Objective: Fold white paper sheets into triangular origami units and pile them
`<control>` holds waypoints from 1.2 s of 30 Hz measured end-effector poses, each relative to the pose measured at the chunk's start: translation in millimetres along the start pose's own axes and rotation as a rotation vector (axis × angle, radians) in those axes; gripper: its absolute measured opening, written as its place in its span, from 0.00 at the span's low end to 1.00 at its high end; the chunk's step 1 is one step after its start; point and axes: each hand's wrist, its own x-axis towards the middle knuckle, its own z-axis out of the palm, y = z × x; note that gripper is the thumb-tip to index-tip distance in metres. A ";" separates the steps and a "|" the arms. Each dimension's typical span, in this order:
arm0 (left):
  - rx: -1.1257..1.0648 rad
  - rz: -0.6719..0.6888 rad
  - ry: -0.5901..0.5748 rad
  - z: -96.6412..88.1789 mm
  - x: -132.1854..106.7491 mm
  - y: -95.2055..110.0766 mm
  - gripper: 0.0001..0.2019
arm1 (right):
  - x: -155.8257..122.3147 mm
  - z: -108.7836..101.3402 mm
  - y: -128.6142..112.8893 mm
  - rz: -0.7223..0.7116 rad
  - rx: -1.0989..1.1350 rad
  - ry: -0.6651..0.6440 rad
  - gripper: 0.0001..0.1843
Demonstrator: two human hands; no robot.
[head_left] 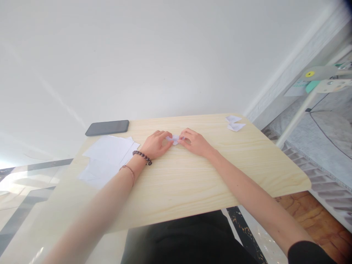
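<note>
A small piece of folded white paper (175, 138) is held between my two hands, just above or on the wooden table (176, 183); its exact shape is partly hidden by fingers. My left hand (157, 143), with a beaded bracelet at the wrist, pinches the paper's left side. On its right side, the thumb and fingertips of my right hand (194, 141) close on the same paper. Two small folded paper pieces (235, 123) lie at the table's far right corner, away from both hands.
Loose sheets of white paper (106, 157) lie spread beside my left forearm. Behind them a dark phone (107, 127) rests at the far left edge. A white wall (165, 62) rises behind the table. To the right stands a pale metal frame (299, 113).
</note>
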 end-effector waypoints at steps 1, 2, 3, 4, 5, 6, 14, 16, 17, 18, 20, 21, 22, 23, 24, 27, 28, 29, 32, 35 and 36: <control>-0.004 -0.007 -0.001 0.0 0.0 1.1 0.12 | 0.0 0.4 -1.0 0.004 -0.007 0.001 0.10; -0.006 -0.009 -0.005 0.1 0.0 1.9 0.12 | 0.1 1.0 -1.9 0.007 -0.016 0.004 0.10; -0.005 -0.005 -0.012 0.4 -0.1 2.4 0.13 | 0.3 1.9 -2.6 0.008 -0.026 0.009 0.10; 0.000 0.001 -0.018 0.8 -0.1 2.6 0.13 | 0.5 2.9 -3.1 0.008 -0.037 0.015 0.10; 0.008 0.008 -0.023 1.3 -0.1 2.6 0.13 | 0.8 4.0 -3.5 0.006 -0.049 0.019 0.10; 0.018 0.015 -0.026 1.8 -0.1 2.5 0.13 | 1.0 5.2 -3.8 0.002 -0.060 0.021 0.10; 0.063 0.018 -0.035 3.3 0.8 2.7 0.15 | 2.4 11.8 -5.7 -0.002 -0.141 0.012 0.13; 0.075 0.019 -0.036 4.1 0.8 2.6 0.14 | 2.5 13.3 -6.2 0.008 -0.157 0.014 0.12; 0.081 0.016 -0.036 4.8 0.8 2.5 0.14 | 2.5 14.2 -6.4 0.015 -0.168 0.016 0.11; 0.088 0.012 -0.036 5.6 0.8 2.3 0.13 | 2.6 15.0 -6.6 0.021 -0.179 0.019 0.11; 0.099 -0.001 -0.036 7.3 0.9 2.0 0.13 | 2.9 16.7 -7.0 0.032 -0.197 0.024 0.10; 0.102 -0.008 -0.036 8.0 1.1 1.9 0.13 | 3.2 17.3 -7.1 0.037 -0.202 0.025 0.10; 0.104 -0.015 -0.036 8.5 1.3 1.8 0.13 | 3.6 17.8 -7.3 0.042 -0.206 0.025 0.10; 0.106 -0.020 -0.037 8.9 1.5 1.8 0.13 | 4.0 18.1 -7.5 0.047 -0.209 0.024 0.10; 0.107 -0.025 -0.038 9.2 1.7 1.9 0.13 | 4.5 18.4 -7.7 0.054 -0.211 0.021 0.10; 0.110 -0.036 -0.038 9.5 2.0 2.3 0.13 | 6.0 18.8 -8.9 0.082 -0.215 0.012 0.11; 0.110 -0.037 -0.038 9.6 2.0 2.4 0.13 | 6.4 18.8 -9.4 0.092 -0.215 0.010 0.11; 0.109 -0.037 -0.037 9.5 1.9 2.5 0.13 | 6.7 18.8 -10.0 0.099 -0.216 0.010 0.11; 0.086 -0.039 -0.031 9.2 1.6 2.3 0.13 | 6.6 17.7 -10.8 0.105 -0.203 0.017 0.12; 0.007 -0.084 -0.002 9.2 2.0 -0.3 0.16 | 5.4 14.0 -7.0 0.111 -0.124 0.039 0.14; -0.028 -0.117 0.012 9.4 2.4 -1.9 0.17 | 4.8 12.4 -4.4 0.126 -0.078 0.045 0.16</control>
